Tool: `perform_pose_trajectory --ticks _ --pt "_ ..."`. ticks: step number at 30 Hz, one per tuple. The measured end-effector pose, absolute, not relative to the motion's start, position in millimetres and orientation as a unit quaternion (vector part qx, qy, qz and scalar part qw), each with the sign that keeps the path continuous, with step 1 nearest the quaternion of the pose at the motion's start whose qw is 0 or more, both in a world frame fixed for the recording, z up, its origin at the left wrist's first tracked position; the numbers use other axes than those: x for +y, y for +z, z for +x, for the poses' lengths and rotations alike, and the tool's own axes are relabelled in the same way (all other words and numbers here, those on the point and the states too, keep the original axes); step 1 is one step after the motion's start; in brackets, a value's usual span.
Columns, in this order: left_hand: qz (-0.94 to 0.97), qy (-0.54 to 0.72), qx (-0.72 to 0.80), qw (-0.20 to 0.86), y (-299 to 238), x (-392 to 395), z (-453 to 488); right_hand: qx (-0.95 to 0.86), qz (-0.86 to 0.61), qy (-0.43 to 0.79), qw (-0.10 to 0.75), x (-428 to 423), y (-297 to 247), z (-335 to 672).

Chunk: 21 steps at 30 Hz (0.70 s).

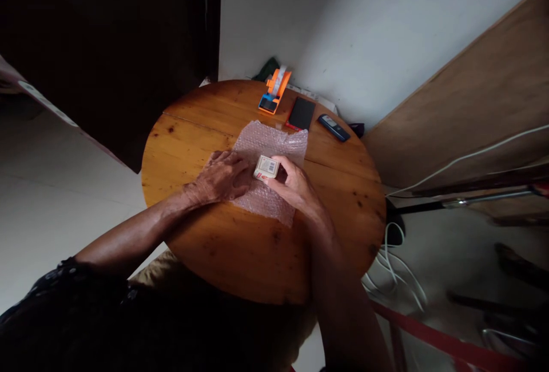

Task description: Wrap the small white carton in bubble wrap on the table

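A sheet of bubble wrap lies spread over the middle of the round wooden table. Above it, my right hand grips a small white box between thumb and fingers. A barcode and some red print show on the box. My left hand rests at the left edge of the wrap, palm down, fingers apart and pointing toward the box without holding it.
At the table's far side stand an orange and blue tape dispenser, a red-edged dark phone and a dark blue handheld device. A white wall is behind. Loose white cable hangs at the right.
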<state>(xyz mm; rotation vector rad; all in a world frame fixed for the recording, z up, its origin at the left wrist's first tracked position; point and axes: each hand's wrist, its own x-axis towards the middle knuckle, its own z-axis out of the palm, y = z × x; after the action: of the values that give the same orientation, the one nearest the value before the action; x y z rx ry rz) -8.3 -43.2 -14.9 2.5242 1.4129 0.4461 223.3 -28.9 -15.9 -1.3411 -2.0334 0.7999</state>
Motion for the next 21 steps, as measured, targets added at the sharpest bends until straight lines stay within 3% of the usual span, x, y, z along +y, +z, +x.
perform_pose_trajectory --ticks 13,17,21 --pt "0.849 0.222 0.464 0.125 -14.8 -36.6 -14.5 -0.763 -0.489 0.31 0.288 -27.8 -13.3 228.7" --pt "0.861 0.293 0.392 0.141 -10.5 -35.4 -16.6 -0.758 -0.489 0.329 0.281 -26.4 -10.0 235.2" --pt "0.885 0.271 0.318 0.203 -1.9 -39.3 -18.4 -0.768 -0.489 0.305 0.277 -27.0 -6.5 237.1"
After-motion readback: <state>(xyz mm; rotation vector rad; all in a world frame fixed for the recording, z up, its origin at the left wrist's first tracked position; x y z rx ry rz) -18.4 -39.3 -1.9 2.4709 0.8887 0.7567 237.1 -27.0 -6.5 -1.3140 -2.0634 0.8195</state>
